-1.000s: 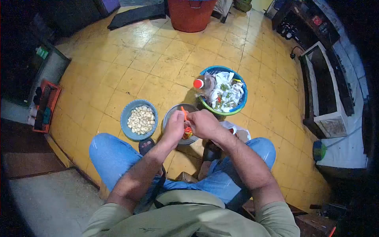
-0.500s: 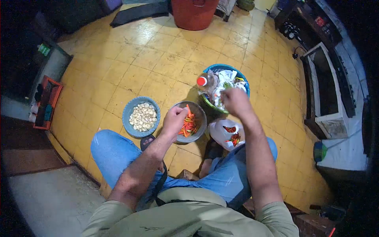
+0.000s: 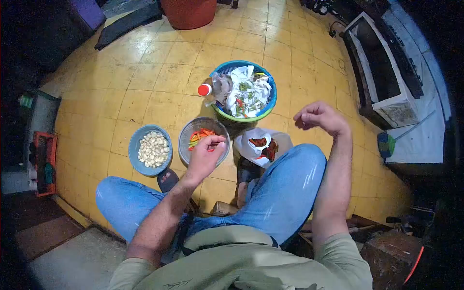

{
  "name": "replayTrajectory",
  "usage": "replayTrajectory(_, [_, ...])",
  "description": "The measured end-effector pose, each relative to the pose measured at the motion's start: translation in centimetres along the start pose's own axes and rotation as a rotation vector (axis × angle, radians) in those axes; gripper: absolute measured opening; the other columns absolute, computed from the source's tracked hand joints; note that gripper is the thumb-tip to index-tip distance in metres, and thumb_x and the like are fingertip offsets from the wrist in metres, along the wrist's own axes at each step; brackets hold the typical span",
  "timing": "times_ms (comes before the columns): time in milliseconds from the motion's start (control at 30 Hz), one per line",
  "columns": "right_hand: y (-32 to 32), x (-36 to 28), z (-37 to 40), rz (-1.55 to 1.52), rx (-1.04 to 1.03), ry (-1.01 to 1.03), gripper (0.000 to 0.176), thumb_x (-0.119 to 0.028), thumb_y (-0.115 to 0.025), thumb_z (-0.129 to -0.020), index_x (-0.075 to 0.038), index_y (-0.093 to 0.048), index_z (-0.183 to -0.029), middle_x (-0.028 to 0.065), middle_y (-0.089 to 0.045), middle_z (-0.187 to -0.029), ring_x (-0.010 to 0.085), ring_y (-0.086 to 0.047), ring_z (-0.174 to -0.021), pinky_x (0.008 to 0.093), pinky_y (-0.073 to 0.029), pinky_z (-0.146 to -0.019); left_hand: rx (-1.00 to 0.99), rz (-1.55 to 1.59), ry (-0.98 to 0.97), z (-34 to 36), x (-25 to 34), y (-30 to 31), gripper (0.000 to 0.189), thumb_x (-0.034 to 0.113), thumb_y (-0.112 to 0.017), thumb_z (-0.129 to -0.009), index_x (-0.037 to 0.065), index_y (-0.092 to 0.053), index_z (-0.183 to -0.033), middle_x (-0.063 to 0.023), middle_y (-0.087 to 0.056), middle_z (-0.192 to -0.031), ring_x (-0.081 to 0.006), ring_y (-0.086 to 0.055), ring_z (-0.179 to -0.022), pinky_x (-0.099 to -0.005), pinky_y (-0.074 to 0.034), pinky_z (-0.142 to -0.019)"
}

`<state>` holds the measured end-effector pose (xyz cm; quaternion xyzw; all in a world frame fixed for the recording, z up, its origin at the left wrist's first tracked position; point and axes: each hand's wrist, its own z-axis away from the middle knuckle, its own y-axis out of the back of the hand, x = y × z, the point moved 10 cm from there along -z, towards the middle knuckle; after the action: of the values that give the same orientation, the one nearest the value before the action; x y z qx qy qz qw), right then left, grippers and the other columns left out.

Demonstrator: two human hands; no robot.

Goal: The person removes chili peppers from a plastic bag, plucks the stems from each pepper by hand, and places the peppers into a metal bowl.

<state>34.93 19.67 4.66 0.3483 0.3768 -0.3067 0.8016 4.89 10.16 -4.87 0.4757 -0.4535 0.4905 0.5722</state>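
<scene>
My left hand [image 3: 207,152] is over the near right side of a round metal-looking bowl [image 3: 226,130] of red, orange and green chili peppers [image 3: 199,136]. Its thumb and fingertips are closed together; anything between them is too small to make out. Off to the right, my right hand [image 3: 323,118] hangs in the air above the floor with curled fingers, whose inner side is hidden. A white plastic bag [image 3: 280,140] with red chilies [image 3: 268,149] showing through its openings lies between my hands, by my right knee.
A blue-grey bowl [image 3: 134,157] of peeled garlic cloves [image 3: 153,149] stands on the left. Farther forward, a blue and green basin [image 3: 271,92] holds white scraps, green bits and a red-capped plastic bottle [image 3: 205,90]. A red tub [image 3: 188,14] and a white-framed cabinet [image 3: 394,108] stand beyond.
My right hand has moved from above the basin of scraps out to the right. The orange chili seen at my left fingertips is no longer visible there. The view has turned rightward.
</scene>
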Motion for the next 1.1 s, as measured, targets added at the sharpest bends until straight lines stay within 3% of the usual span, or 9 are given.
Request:
replayTrajectory(67, [-2.2,4.2,-1.0,-0.115,-0.192,-0.120,0.021,-0.014,-0.059,-0.091,0.001,-0.068,-0.104,0.0082,-0.070,-0.091,0.0136,-0.066,-0.081,0.0276,-0.054,-0.075,-0.057,-0.019,0.043,0.2,1.1,-0.5,0.022,0.016,-0.059,-0.094,0.003,-0.062,-0.111,0.0012,-0.061,-0.089,-0.0042,-0.052,-0.080,-0.0216,-0.045,-0.073])
replayTrajectory(133, [-6.5,8.2,-3.3,-0.095,-0.432,-0.085,0.018,-0.012,-0.058,-0.090,0.001,-0.068,-0.100,0.0070,-0.069,-0.092,0.0128,-0.065,-0.081,0.0265,-0.053,-0.075,-0.042,0.016,0.103,0.1,1.3,0.2,0.022,0.016,-0.058,-0.094,0.003,-0.062,-0.111,0.0011,-0.062,-0.089,-0.0040,-0.052,-0.080,-0.0215,-0.045,-0.073])
replayTrajectory(233, [-13.9,16.3,-7.3,-0.039,-0.516,-0.162,0.013,-0.010,-0.059,-0.089,0.000,-0.066,-0.093,0.0034,-0.067,-0.084,0.0120,-0.062,-0.077,0.0263,-0.051,-0.072,0.019,0.053,0.178,-0.2,0.8,2.4,0.021,0.018,-0.056,-0.096,0.004,-0.062,-0.110,0.0003,-0.062,-0.093,-0.0049,-0.055,-0.084,-0.0213,-0.046,-0.074])
replayTrajectory(333, [-17.4,22.3,-11.4,0.149,-0.416,-0.247,0.013,-0.010,-0.059,-0.089,-0.001,-0.065,-0.094,0.0035,-0.067,-0.083,0.0121,-0.062,-0.076,0.0265,-0.051,-0.072,0.132,0.228,0.285,-0.1,-0.5,4.8,0.021,0.021,-0.055,-0.097,0.006,-0.058,-0.111,-0.0024,-0.062,-0.106,-0.0109,-0.060,-0.094,-0.0268,-0.052,-0.078])
replayTrajectory(567, [-18.2,29.1,-15.8,0.540,-0.111,-0.383,0.013,-0.010,-0.060,-0.088,-0.001,-0.065,-0.096,0.0035,-0.066,-0.082,0.0123,-0.062,-0.075,0.0269,-0.051,-0.070,0.262,0.330,0.347,-0.1,-1.6,7.4,0.020,0.023,-0.053,-0.097,0.007,-0.059,-0.109,-0.0041,-0.062,-0.108,-0.0136,-0.061,-0.095,-0.0282,-0.053,-0.076])
replayTrajectory(1100, [-14.7,28.8,-14.1,0.635,0.062,-0.354,0.014,-0.009,-0.061,-0.087,-0.001,-0.063,-0.099,0.0036,-0.065,-0.079,0.0129,-0.062,-0.072,0.0278,-0.052,-0.066,0.246,0.401,0.318,0.4,0.4,7.3,0.022,0.024,-0.050,-0.099,0.006,-0.057,-0.109,-0.0051,-0.062,-0.108,-0.0140,-0.060,-0.096,-0.0289,-0.052,-0.078])
